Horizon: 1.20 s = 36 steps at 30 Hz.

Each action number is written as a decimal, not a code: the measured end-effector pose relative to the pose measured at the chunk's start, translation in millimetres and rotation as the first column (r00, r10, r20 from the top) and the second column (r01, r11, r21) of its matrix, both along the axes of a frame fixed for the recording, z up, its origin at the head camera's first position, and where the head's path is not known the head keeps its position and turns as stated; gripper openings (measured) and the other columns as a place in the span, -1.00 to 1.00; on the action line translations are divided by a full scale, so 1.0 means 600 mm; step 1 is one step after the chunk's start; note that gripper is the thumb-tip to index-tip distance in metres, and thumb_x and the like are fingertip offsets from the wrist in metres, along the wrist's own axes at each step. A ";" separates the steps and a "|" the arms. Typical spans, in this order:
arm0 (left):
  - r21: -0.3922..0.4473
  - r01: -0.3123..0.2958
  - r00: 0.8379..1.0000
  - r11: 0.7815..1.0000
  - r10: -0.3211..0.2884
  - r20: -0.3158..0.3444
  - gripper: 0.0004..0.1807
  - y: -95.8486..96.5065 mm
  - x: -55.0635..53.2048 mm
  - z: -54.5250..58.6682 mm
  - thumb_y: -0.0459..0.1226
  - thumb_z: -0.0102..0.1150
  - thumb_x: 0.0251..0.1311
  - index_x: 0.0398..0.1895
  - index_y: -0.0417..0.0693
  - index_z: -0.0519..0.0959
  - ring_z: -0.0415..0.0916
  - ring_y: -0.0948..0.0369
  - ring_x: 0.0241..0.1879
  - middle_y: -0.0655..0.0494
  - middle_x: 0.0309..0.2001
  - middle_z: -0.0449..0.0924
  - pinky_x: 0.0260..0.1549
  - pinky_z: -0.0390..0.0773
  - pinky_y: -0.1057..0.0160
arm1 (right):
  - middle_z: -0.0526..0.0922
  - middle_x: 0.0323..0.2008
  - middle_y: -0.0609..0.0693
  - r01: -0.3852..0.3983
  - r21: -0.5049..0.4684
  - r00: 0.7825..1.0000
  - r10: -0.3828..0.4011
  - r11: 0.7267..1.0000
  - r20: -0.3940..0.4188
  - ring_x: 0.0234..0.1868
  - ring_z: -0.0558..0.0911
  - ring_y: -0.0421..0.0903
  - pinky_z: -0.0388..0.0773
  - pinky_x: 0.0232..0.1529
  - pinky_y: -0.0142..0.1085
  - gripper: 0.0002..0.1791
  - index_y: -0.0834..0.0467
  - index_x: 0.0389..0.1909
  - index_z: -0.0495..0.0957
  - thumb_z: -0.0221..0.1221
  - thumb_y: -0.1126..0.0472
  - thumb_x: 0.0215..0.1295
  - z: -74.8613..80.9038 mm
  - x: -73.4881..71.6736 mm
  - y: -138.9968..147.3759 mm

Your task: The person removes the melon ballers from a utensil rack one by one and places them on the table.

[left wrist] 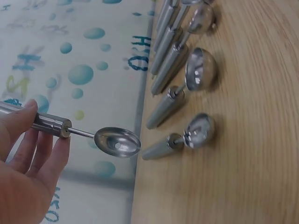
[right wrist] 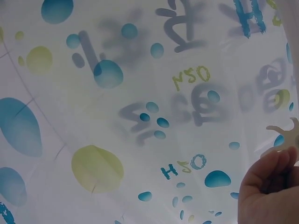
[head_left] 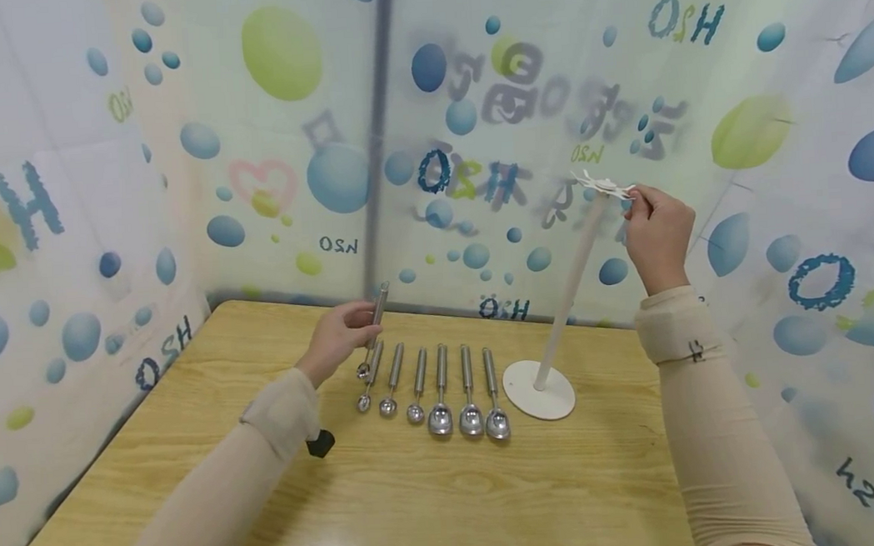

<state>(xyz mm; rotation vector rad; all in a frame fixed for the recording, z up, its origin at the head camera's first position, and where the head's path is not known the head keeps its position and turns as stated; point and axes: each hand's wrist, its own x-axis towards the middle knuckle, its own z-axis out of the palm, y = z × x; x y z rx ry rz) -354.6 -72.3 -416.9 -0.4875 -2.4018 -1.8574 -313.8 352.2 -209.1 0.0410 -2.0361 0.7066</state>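
My left hand grips a small metal scoop by its handle, the oval bowl pointing away from the fingers in the left wrist view. In the head view this scoop is raised over the left end of a row of metal scoops, which lie side by side on the table. To the right rises a white stand with a round base and a hooked top. Near that top, my right hand pinches one of the hooks between thumb and fingers. No scoop hangs on the visible hooks.
The wooden table ends at a patterned curtain behind the scoops. Similar curtains hang at the left and right. A small black object shows beside the left sleeve.
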 end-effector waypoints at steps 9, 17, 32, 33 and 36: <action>-0.034 -0.098 0.993 0.995 0.100 0.064 -0.54 -0.020 -0.014 -0.021 -0.37 0.34 0.29 0.24 -0.27 0.54 0.60 -0.04 0.01 -0.20 0.05 0.60 -0.17 0.71 0.14 | 0.69 -0.31 0.29 0.011 0.008 1.000 -0.011 1.000 -0.008 -0.42 0.45 -0.12 0.32 -0.37 -0.48 -0.66 0.34 0.03 0.69 0.01 0.23 0.59 -0.002 -0.003 0.005; -0.057 -0.124 0.963 0.991 0.134 0.233 -0.55 -0.035 -0.027 -0.047 -0.38 0.32 0.31 0.24 -0.33 0.52 0.57 0.00 0.02 -0.11 -0.02 0.55 -0.05 0.69 0.02 | 0.69 -0.31 0.29 0.023 0.017 1.000 -0.023 1.000 -0.004 -0.39 0.48 -0.04 0.32 -0.35 -0.43 -0.66 0.34 0.04 0.69 0.01 0.23 0.59 -0.007 -0.008 0.007; -0.230 -0.090 0.908 0.969 0.175 0.382 -0.64 -0.037 -0.063 -0.071 -0.41 0.32 0.30 0.10 -0.43 0.58 0.61 0.06 -0.16 -0.20 -0.05 0.61 -0.25 0.71 0.13 | 0.70 -0.36 0.28 0.025 0.039 0.999 -0.023 0.999 -0.050 -0.48 0.41 -0.21 0.29 -0.38 -0.47 -0.68 0.38 -0.08 0.71 0.02 0.28 0.58 -0.004 -0.006 0.003; -0.255 -0.094 0.905 0.962 0.189 0.381 -0.66 -0.036 -0.065 -0.072 -0.41 0.33 0.28 0.07 -0.42 0.60 0.62 0.05 -0.17 -0.21 -0.06 0.62 -0.28 0.71 0.14 | 0.70 -0.37 0.29 0.024 0.042 0.998 -0.022 0.999 -0.053 -0.49 0.40 -0.23 0.29 -0.38 -0.48 -0.68 0.39 -0.08 0.71 0.02 0.28 0.58 -0.003 -0.005 0.003; -0.332 -0.094 0.907 0.939 0.218 0.360 -0.66 -0.035 -0.068 -0.077 -0.40 0.37 0.25 0.04 -0.44 0.62 0.64 0.02 -0.18 -0.25 -0.06 0.64 -0.35 0.70 0.18 | 0.70 -0.37 0.29 0.024 0.057 0.998 -0.020 0.998 -0.061 -0.49 0.40 -0.27 0.30 -0.36 -0.48 -0.67 0.39 -0.10 0.71 0.02 0.27 0.58 -0.002 -0.007 0.004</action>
